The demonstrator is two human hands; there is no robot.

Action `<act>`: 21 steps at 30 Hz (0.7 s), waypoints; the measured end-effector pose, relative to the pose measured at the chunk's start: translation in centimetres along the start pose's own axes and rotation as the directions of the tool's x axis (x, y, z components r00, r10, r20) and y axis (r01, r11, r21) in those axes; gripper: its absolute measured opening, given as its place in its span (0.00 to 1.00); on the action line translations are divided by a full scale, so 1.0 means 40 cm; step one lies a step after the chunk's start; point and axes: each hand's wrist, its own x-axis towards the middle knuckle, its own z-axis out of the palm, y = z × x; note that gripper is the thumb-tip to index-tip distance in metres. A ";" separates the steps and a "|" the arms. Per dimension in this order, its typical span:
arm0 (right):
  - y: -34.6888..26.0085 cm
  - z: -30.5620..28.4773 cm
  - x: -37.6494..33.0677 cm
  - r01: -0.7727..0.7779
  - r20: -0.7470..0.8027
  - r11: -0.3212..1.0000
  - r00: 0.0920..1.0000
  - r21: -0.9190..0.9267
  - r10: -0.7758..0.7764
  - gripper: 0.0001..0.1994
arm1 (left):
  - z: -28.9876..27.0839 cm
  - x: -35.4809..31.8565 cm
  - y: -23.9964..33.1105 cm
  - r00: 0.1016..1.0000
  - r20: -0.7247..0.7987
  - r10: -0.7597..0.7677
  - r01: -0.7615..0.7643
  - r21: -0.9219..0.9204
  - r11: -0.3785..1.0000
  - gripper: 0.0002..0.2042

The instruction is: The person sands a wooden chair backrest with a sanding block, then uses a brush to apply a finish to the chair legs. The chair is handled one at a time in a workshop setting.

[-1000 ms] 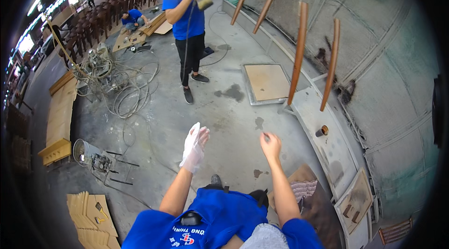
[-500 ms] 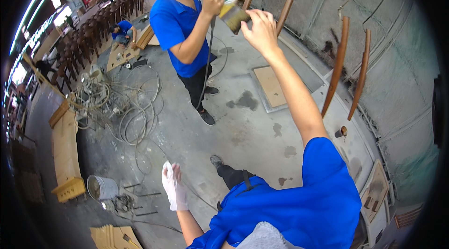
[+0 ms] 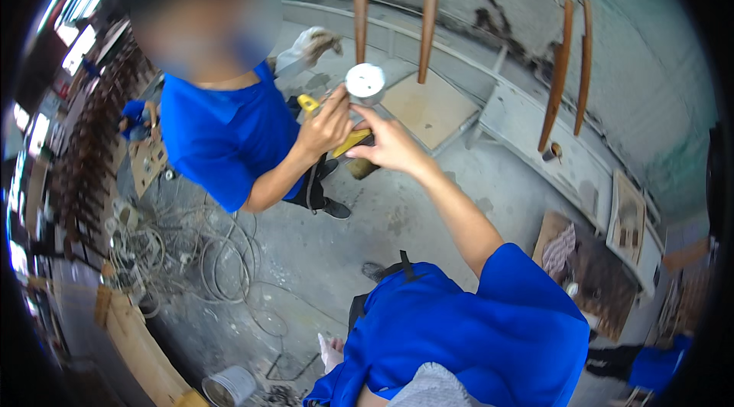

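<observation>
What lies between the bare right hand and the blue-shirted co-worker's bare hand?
In the head view, a yellow brush with dark bristles shows between the right hand and the co-worker's hand.

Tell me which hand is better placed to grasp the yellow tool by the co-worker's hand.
Right, probably: the bare right hand is at the yellow tool, beside the co-worker's hand. The gloved left hand is low by the wearer's blue shirt, farther away.
</observation>
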 end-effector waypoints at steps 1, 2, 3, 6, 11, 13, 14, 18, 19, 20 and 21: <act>0.008 0.017 -0.015 -0.003 -0.067 1.000 0.998 0.024 0.004 0.42 | 0.021 0.001 0.032 0.968 0.205 0.147 -0.169 0.095 0.981 0.45; 0.011 0.036 -0.032 -0.014 -0.106 0.998 0.994 0.054 0.019 0.42 | 0.048 0.000 0.068 0.963 0.203 0.176 -0.219 0.216 0.951 0.43; 0.015 0.042 -0.052 -0.005 -0.121 0.995 0.992 0.104 0.018 0.40 | 0.081 -0.004 0.111 0.956 0.210 0.206 -0.268 0.331 0.905 0.41; 0.006 0.053 -0.096 -0.115 -0.163 0.988 0.978 0.107 0.131 0.23 | 0.202 -0.019 0.240 0.952 0.195 0.234 -0.295 0.398 0.869 0.35; -0.067 0.039 -0.142 -0.082 -0.059 0.994 0.994 0.077 0.087 0.15 | 0.328 -0.028 0.444 0.854 0.432 0.289 -0.477 0.429 0.767 0.32; -0.098 0.034 -0.150 -0.032 -0.043 0.998 0.998 0.061 0.035 0.12 | 0.339 -0.031 0.486 0.841 0.435 0.321 -0.507 0.427 0.749 0.31; -0.111 0.033 -0.152 -0.005 -0.085 1.000 0.996 0.002 0.005 0.12 | 0.340 -0.033 0.495 0.819 0.450 0.355 -0.541 0.405 0.737 0.30; -0.116 0.003 -0.160 -0.036 -0.016 0.999 0.999 -0.019 0.036 0.13 | 0.294 -0.040 0.468 0.848 0.449 0.283 -0.470 0.387 0.793 0.28; -0.106 -0.006 -0.165 -0.065 -0.003 0.997 0.998 -0.043 0.065 0.13 | 0.277 -0.038 0.450 0.858 0.447 0.252 -0.444 0.401 0.801 0.27; -0.092 -0.020 -0.179 -0.016 0.021 0.999 1.000 -0.029 0.017 0.14 | 0.260 -0.037 0.431 0.879 0.421 0.224 -0.408 0.420 0.811 0.27; -0.074 -0.029 -0.198 -0.136 0.075 0.987 0.987 -0.083 0.142 0.14 | 0.243 -0.035 0.412 0.888 0.412 0.206 -0.402 0.474 0.784 0.28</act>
